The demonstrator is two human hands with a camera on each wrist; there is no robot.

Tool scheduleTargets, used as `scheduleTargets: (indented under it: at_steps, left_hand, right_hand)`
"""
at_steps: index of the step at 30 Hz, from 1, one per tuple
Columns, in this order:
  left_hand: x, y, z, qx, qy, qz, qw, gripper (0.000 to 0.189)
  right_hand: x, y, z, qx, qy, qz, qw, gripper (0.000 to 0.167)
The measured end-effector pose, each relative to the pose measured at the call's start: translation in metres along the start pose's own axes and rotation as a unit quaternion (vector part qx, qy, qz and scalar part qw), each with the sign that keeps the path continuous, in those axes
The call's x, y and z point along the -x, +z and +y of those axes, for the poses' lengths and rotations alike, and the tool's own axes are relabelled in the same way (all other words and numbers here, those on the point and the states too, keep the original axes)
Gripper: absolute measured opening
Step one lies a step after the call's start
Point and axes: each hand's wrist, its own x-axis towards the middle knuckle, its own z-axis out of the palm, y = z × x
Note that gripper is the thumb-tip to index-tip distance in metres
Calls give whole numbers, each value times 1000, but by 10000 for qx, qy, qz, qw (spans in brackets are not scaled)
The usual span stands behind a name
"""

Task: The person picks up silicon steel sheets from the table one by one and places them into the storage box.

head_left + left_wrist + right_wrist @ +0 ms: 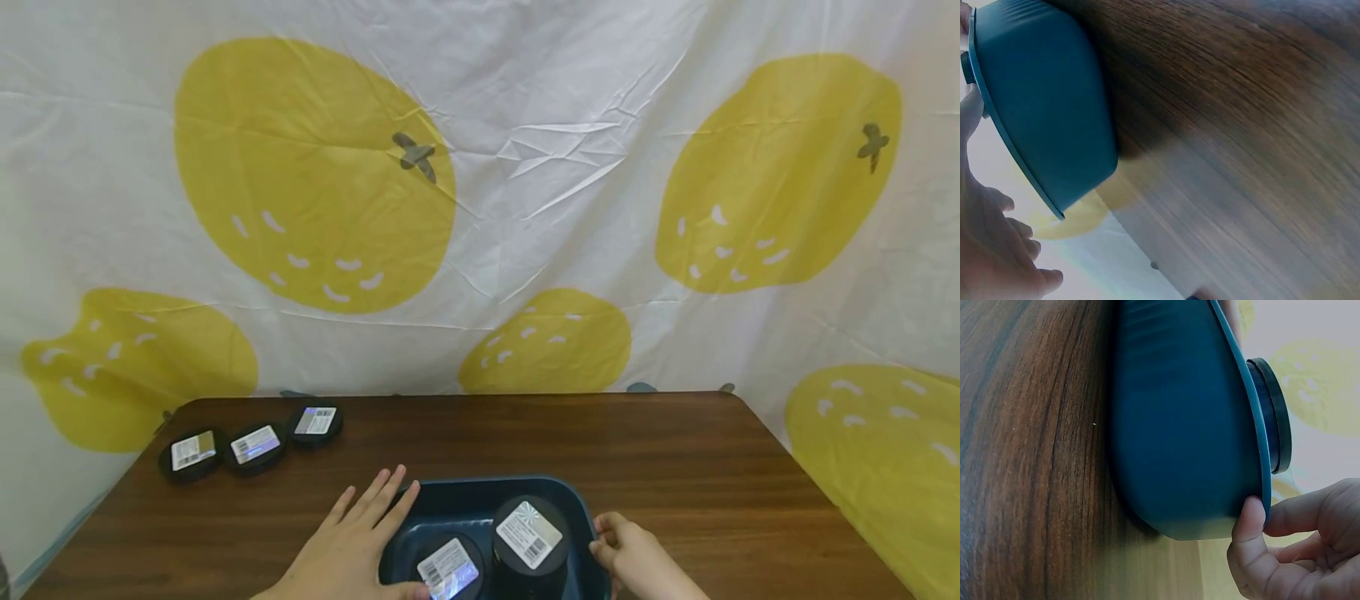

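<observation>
A dark blue tray (480, 492) rests on the table at the front middle, with two round black containers in it. The right container (529, 533) stands taller, its lid rising above the rim in the right wrist view; the left container (452, 570) sits lower. Both carry white barcode labels on top. With fingers straight and spread, my left hand (343, 542) reaches over the tray's left side, thumb at the left container's label. My right hand (637, 557) pinches the tray's rim at the right; the right wrist view shows thumb and finger (1250, 519) on that edge.
On the brown wooden table (675, 467), three black discs with labels lie in a group at the back left: one disc (192, 455), a middle disc (256, 448) and a farther disc (315, 425). Behind the table hangs a white curtain (555, 50) with yellow fruit prints.
</observation>
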Motion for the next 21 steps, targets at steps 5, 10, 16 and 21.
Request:
scheduleTargets:
  at_steps: [5, 10, 16, 21]
  left_hand:
    - [4, 0, -7, 20, -219, 14, 9998, 105]
    - [9, -2, -12, 157, -553, -25, 9983, 104]
    - [18, -1, -23, 32, -732, 212, 9971, 104]
    - [25, 1, -31, -76, -819, 386, 9959, 102]
  right_hand:
    - [0, -1, 0, 69, -131, 17, 9999, 22]
    - [-1, -1, 0, 55, -174, 13, 9998, 22]
    - [0, 1, 0, -24, 62, 55, 10000, 24]
    - [1, 1, 0, -57, 212, 56, 9997, 25]
